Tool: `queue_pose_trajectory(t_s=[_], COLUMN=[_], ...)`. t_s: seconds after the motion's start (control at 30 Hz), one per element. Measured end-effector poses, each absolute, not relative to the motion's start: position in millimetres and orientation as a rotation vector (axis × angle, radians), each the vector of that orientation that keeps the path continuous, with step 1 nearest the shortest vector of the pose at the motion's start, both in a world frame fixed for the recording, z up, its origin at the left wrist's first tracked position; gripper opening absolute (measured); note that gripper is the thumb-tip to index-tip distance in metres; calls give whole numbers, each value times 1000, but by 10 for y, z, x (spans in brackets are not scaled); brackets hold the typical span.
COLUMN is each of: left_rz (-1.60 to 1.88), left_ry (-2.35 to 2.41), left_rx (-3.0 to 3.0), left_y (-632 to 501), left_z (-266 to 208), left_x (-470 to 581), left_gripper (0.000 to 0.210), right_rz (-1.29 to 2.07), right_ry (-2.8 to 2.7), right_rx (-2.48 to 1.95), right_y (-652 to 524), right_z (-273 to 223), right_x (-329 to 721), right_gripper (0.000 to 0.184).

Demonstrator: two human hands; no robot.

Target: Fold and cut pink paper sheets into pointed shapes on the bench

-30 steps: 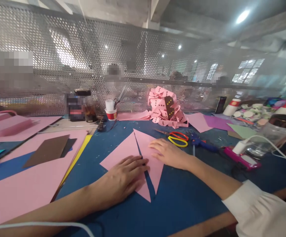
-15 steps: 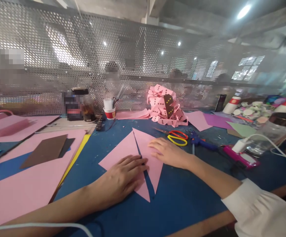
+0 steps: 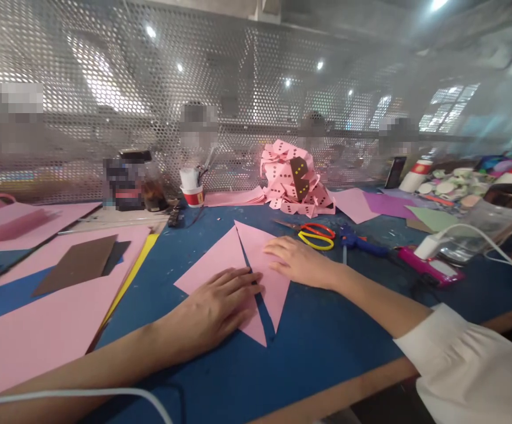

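Two pink paper triangles lie side by side on the blue tabletop, with a narrow dark gap between them. My left hand (image 3: 220, 303) rests flat on the left triangle (image 3: 214, 259), its fingertips reaching across the gap to the edge of the other piece. On the right triangle (image 3: 269, 288) lies my right hand (image 3: 302, 262), palm down with the fingers stretched out. Just beyond that hand are scissors (image 3: 316, 237) with red and yellow handles. A blue glue gun (image 3: 364, 241) lies to their right.
A pink dotted paper construction (image 3: 282, 176) stands at the back, beside a paper cup (image 3: 193, 194). Pink sheets (image 3: 39, 347) and a brown card (image 3: 77, 265) lie at left. A magenta device (image 3: 430, 266) with a white cable and a clear jar (image 3: 472, 235) stand at right.
The view has tilted slightly down, so everything sits a little higher in the picture. Both hands and the two triangles keep nearly the same places on the table.
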State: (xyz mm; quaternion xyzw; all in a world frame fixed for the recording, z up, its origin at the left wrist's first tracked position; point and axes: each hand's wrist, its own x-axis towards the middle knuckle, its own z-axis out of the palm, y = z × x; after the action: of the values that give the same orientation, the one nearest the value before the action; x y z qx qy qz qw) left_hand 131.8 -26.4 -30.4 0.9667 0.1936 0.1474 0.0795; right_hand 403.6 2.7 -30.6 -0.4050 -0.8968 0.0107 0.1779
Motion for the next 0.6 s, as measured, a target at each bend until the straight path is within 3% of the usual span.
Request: queue_pose_trajectory(t_s=[0.4, 0.6], left_rz=[543, 601], left_ry=[568, 884], left_rx=[2837, 2940], left_y=[-255, -154], left_z=[-258, -339], left_x=[1293, 1169], left_gripper=[54, 47], right_rz=[62, 146], right_ry=[-2546, -2571], right_rx=[-1104, -1117], right_y=[28, 25], right_z=[-290, -223], right_x=[4046, 4079], right_gripper=[33, 34])
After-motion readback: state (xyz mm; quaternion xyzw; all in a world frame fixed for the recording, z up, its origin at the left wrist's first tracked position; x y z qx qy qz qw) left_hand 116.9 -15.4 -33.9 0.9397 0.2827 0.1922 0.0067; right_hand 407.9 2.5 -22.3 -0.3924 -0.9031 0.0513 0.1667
